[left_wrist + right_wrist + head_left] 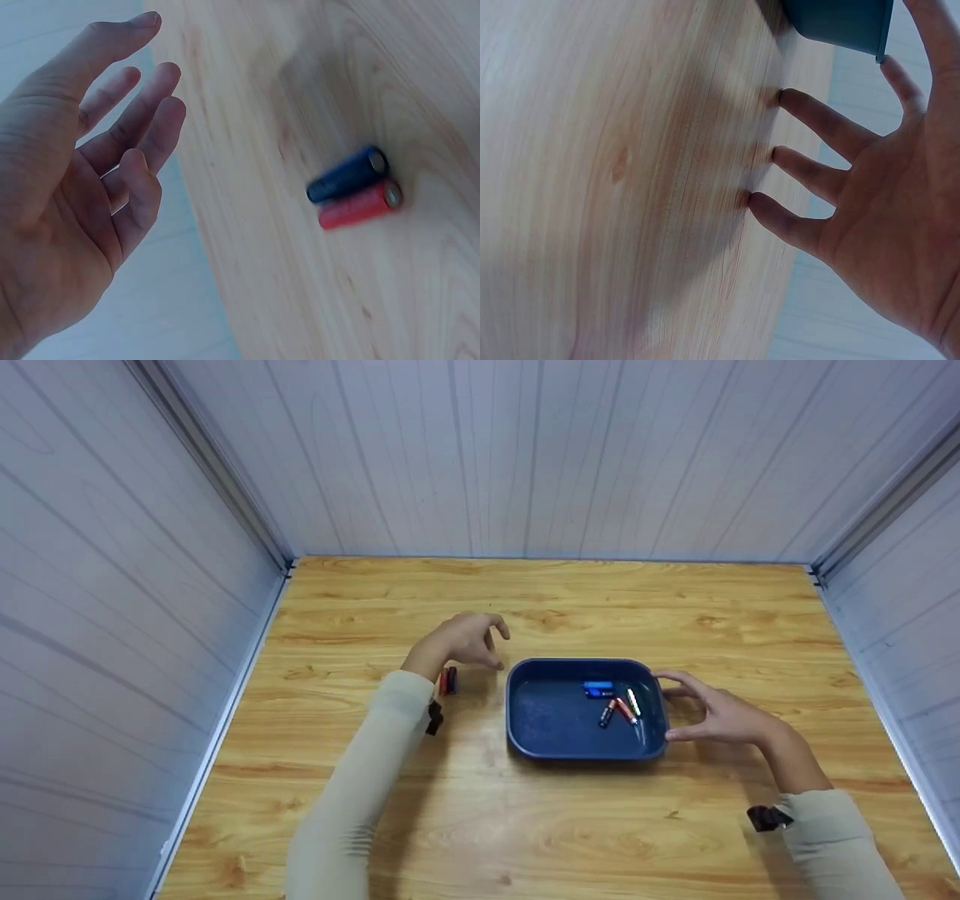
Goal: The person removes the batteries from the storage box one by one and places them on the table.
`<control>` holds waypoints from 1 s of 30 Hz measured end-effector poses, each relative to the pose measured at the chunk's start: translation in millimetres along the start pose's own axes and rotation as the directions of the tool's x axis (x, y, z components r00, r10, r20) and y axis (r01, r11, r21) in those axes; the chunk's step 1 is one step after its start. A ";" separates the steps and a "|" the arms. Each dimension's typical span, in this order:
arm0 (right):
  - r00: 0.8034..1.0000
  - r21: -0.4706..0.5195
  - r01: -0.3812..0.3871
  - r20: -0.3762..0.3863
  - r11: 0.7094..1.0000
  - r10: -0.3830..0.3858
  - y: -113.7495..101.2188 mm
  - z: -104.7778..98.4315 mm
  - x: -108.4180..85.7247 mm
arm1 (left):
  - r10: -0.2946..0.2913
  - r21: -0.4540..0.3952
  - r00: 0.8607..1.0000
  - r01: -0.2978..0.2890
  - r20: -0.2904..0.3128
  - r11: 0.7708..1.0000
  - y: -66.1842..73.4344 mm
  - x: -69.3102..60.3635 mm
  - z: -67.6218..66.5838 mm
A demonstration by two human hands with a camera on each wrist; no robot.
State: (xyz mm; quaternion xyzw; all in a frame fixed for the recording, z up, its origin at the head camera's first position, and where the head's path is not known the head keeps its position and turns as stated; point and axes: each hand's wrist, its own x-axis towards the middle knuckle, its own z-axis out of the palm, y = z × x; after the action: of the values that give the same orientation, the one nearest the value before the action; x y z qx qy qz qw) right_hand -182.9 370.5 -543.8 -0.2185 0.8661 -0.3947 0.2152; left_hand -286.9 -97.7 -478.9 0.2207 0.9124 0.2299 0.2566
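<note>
A dark blue rectangular tray (pixel 547 754) lies on the wooden table with several batteries inside its right half, among them a blue battery (pixel 598 685) and a red one (pixel 625 711). My right hand (pixel 724 716) rests at the tray's right end, thumb and fingers spread and touching its rim. In the right wrist view several fingertips of it meet the table. My left hand (pixel 469 639) hovers left of the tray, fingers loosely bent and holding nothing. Below its wrist, a dark blue battery (pixel 349 176) and a red battery (pixel 361 206) lie side by side on the table.
Pale panelled walls (pixel 495 457) close off the back and both sides of the wooden table (pixel 480 825). A dark band with a small device (pixel 766 817) sits on the right wrist, and another (pixel 434 718) on the left.
</note>
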 end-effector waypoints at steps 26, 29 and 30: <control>1.000 0.012 0.009 0.011 1.000 -0.009 -0.3 -1.0 1.6 | 0.150 -0.016 0.983 -0.149 0.106 0.989 66.2 36.7 26.6; 1.000 0.018 -0.003 0.013 1.000 0.003 -0.9 -1.8 0.8 | 0.174 0.008 0.978 -0.176 0.111 0.984 76.0 40.7 30.2; 1.000 0.020 -0.006 0.014 1.000 0.005 -1.2 -2.2 0.3 | 0.181 0.019 0.977 -0.185 0.112 0.983 79.3 42.0 31.3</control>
State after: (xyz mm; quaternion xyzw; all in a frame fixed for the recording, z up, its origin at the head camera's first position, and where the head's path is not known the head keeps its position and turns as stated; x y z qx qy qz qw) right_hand -184.1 370.9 -541.6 -0.2167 0.8612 -0.4013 0.2246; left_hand -278.8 -3.1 -475.9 0.3199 0.8760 0.2267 0.2808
